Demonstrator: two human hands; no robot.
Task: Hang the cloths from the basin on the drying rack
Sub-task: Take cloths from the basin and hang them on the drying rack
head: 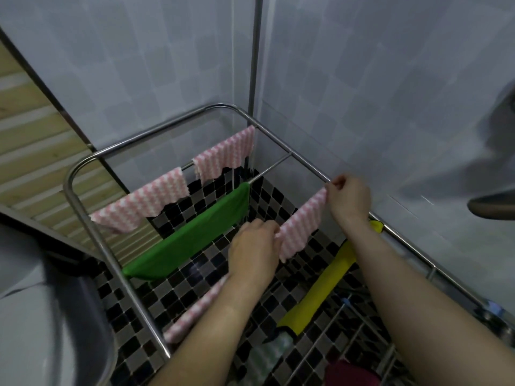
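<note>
The drying rack (156, 130) fills the frame, its steel rails running from lower left up to upper right, and that's the line everything follows. Two pink cloths (145, 201) drape the far rail in the upper middle, a green cloth (189, 240) hangs on the next one in, and a yellow cloth (326, 285) sits on a nearer rail at lower right. Another pink strip (195, 310) peeks out under the left forearm. Dead centre, the pink-and-white cloth (302, 227) is stretched between both hands, its long axis parallel to the rails. The rail beneath it is hidden, so I can't tell whether it's already over. The left hand (253, 246) holds the lower-left end, fingers (271, 227) curled onto the edge. The right hand (349, 201) pinches the upper-right corner just beside the rack's side tube. Both hands sit at the cloth's ends, neither nearer than the other, so my read is that the next move is a level lowering and smoothing along that same diagonal.
</note>
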